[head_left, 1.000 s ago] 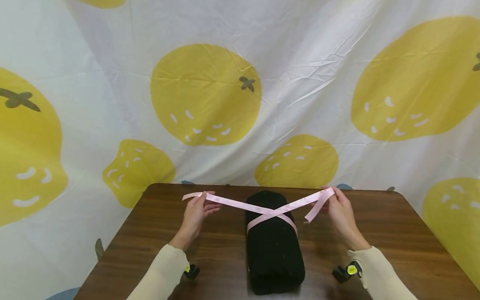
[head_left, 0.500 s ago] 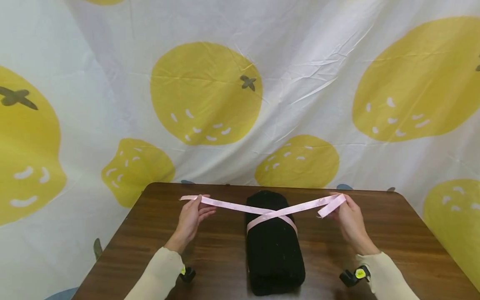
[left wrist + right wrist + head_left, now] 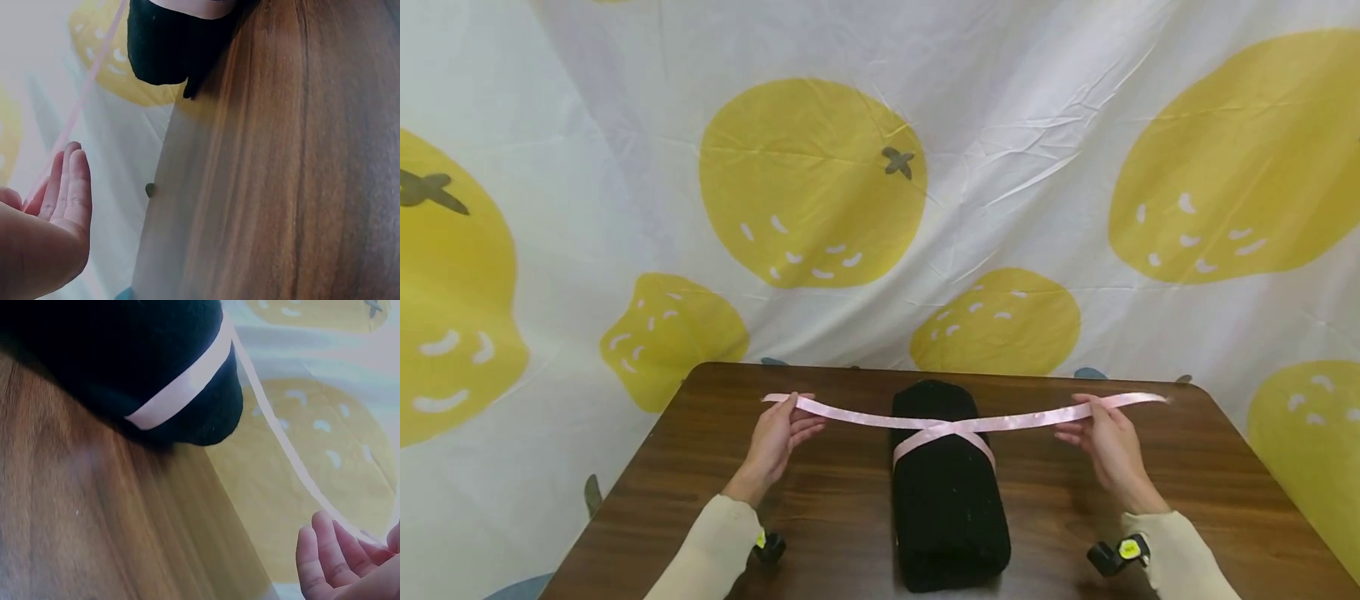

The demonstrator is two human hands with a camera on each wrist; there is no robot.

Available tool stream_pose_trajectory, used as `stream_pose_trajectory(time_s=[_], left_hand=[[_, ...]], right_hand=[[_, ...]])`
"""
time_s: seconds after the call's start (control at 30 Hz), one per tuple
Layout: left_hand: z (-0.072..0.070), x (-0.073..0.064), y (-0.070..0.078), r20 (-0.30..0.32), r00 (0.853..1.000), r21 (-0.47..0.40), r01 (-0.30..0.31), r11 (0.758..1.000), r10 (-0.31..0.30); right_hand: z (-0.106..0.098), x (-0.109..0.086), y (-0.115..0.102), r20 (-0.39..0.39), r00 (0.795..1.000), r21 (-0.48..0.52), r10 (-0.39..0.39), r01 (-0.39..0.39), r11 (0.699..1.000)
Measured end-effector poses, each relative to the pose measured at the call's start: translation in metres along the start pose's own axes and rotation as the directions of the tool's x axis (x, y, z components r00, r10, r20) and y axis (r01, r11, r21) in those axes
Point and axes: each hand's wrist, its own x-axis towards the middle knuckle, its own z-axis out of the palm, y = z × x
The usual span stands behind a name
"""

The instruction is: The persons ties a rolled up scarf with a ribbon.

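A long black padded block with rounded ends lies on the wooden table. Round its far half runs a pink ribbon, whose two ends cross on top of the block. My left hand pinches one end between thumb and finger, off to the block's left, a short tail sticking out past it. On the other side my right hand pinches the opposite end, with a longer tail pointing right. Both stretches sag slightly. In the right wrist view the ribbon band lies flat against the block's side.
The brown wooden table has rounded far corners. Directly behind it hangs a white cloth printed with large yellow fruit. Small black wrist cameras sit at both cuffs.
Both hands have moved outward, the right one farther. The ribbon tail at the right hand has swung from hanging inward to pointing right. The ribbon stretches now sag a little; the block stays put.
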Motion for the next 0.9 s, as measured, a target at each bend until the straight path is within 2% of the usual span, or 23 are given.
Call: stream_pose_trajectory(time_s=[0.2,0.33,0.6,0.7,0.9], left_hand=[[-0.004,0.002,-0.002,-0.006,0.999,0.014,0.036,0.999,-0.036],[-0.006,0.003,-0.004,-0.020,0.998,0.012,0.055,0.998,-0.055],[-0.008,0.010,-0.010,-0.045,0.993,0.060,0.109,0.992,-0.106],[-0.009,0.012,-0.013,-0.055,0.990,0.081,0.136,0.987,-0.132],[-0.014,0.015,-0.021,-0.062,0.981,0.125,0.191,0.974,-0.185]], right_hand=[[-0.009,0.004,0.007,0.021,0.999,0.027,0.026,-0.026,0.999],[-0.018,0.005,0.010,0.033,0.997,0.047,0.068,-0.069,0.996],[-0.030,0.008,0.015,0.045,0.989,0.048,0.141,-0.143,0.989],[-0.034,0.010,0.018,0.047,0.985,0.011,0.169,-0.170,0.985],[-0.041,0.013,0.025,0.070,0.976,-0.139,0.207,-0.196,0.971]])
